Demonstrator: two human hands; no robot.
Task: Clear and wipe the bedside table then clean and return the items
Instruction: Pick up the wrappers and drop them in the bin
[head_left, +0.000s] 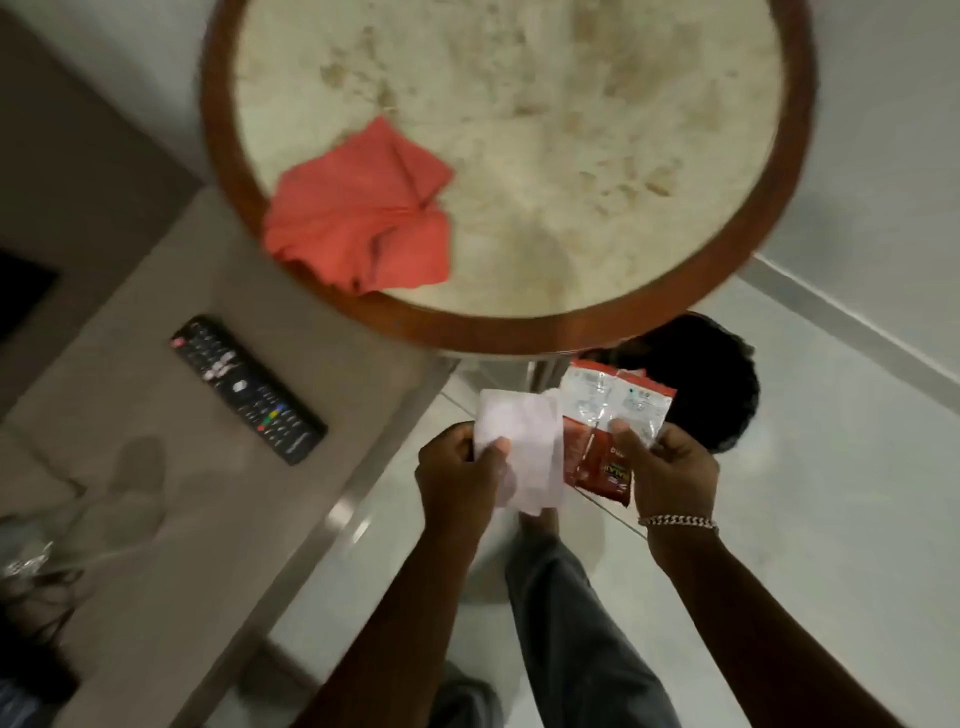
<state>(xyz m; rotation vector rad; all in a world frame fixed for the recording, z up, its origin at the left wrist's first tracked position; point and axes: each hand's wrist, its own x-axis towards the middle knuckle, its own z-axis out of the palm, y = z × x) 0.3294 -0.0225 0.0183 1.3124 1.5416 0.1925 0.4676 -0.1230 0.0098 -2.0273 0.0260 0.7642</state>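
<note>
At bottom centre of the frame, two bare forearms reach up over grey trousers and a pale tiled floor. Left hand, lower centre: fingers curled shut, thumb pinching a thin white tissue sheet that hangs limp below the grip. Right hand, just beside it, wears a silver chain bracelet at the wrist; thumb and fingers closed on a strip of small red-and-white foil sachets. Sachet print is blurred; a yellow-lettered logo shows on the lower red pack, not readable. Tissue edge and sachets overlap or touch, cannot tell which.

Left of the hands, a black TV remote control with coloured buttons lies diagonally on a beige bed surface; button markings too small to read.

Upper half of frame: round bedside table with dark wooden rim and mottled cream stone top. A crumpled coral-red cloth rests on its lower left part, one corner draped over the rim. Brownish blotches mark the stone, whether pattern or dirt unclear.
</note>
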